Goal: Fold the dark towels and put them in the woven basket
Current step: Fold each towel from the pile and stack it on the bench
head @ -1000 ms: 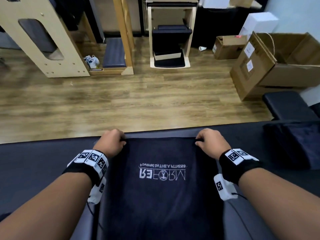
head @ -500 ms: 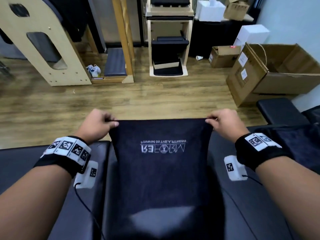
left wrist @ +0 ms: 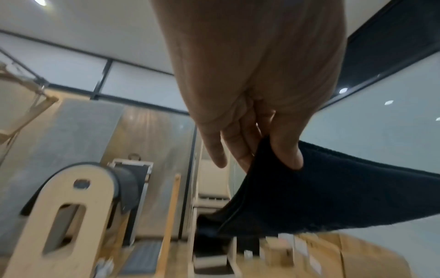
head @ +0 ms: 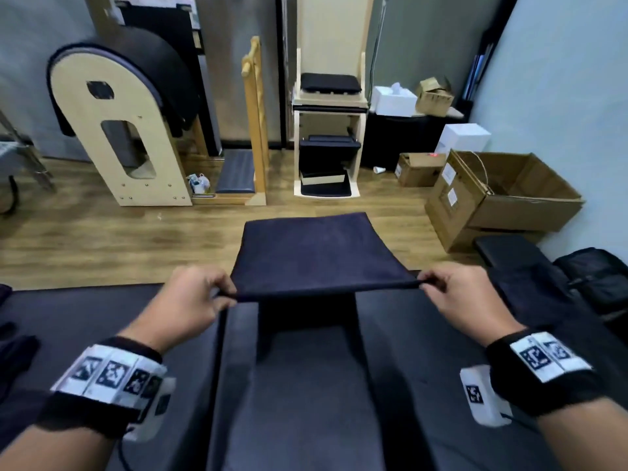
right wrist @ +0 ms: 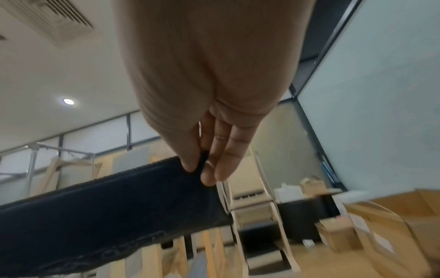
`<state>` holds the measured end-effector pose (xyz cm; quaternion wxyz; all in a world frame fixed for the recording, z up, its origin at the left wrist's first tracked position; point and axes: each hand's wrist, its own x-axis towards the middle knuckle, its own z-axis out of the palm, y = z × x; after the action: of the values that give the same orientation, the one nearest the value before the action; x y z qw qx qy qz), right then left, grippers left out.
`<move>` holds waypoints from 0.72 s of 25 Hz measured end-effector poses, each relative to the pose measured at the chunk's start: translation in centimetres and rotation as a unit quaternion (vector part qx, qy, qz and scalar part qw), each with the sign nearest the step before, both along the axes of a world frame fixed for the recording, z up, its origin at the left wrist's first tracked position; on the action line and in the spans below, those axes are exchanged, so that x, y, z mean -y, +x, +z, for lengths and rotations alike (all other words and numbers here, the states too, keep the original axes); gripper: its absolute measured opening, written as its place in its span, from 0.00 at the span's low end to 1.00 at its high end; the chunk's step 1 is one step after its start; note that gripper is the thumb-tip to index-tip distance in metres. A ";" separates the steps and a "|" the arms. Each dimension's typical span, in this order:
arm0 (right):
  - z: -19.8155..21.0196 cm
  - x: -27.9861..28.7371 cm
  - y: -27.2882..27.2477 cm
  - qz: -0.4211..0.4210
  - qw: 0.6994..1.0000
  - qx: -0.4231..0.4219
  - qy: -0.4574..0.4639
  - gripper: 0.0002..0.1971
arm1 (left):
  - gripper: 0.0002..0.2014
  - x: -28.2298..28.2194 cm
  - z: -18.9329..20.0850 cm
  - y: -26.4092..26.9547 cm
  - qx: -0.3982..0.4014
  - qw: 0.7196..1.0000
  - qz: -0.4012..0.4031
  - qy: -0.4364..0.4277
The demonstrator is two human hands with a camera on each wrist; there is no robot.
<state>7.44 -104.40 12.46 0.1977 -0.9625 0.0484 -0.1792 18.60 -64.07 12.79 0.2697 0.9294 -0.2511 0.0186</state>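
A dark navy towel [head: 316, 256] is stretched in the air between both hands, its far part swung forward and up above the black padded table [head: 306, 385]. My left hand [head: 200, 297] pinches its near left corner, thumb against fingers. My right hand [head: 452, 294] pinches the near right corner. The left wrist view has the thumb [left wrist: 285, 150] pressed into the towel [left wrist: 333, 188]. The right wrist view has the towel [right wrist: 107, 216] edge held between thumb and fingers [right wrist: 209, 173]. More dark towels [head: 594, 283] lie heaped at the right. No woven basket is in view.
Beyond the table is wooden floor with an arched wooden barrel [head: 129, 130], a wooden chair unit [head: 329, 130] and open cardboard boxes [head: 503, 195] at the right. Dark cloth [head: 13, 351] lies at the table's left edge.
Both hands have lifted the towel off the table and swung it forward and up. The printed logo side no longer shows. The head view has tilted upward.
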 end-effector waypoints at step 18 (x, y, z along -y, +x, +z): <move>-13.7 -0.1 -16.9 0.030 0.920 -0.388 0.054 0.08 | 0.14 0.4 -13.8 -19.6 -0.255 0.958 0.051 0.120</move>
<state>-9.41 -104.28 -1.20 0.2200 -0.9455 0.1022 0.2171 -0.99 -64.47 -0.96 0.2103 0.9404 -0.1268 -0.2353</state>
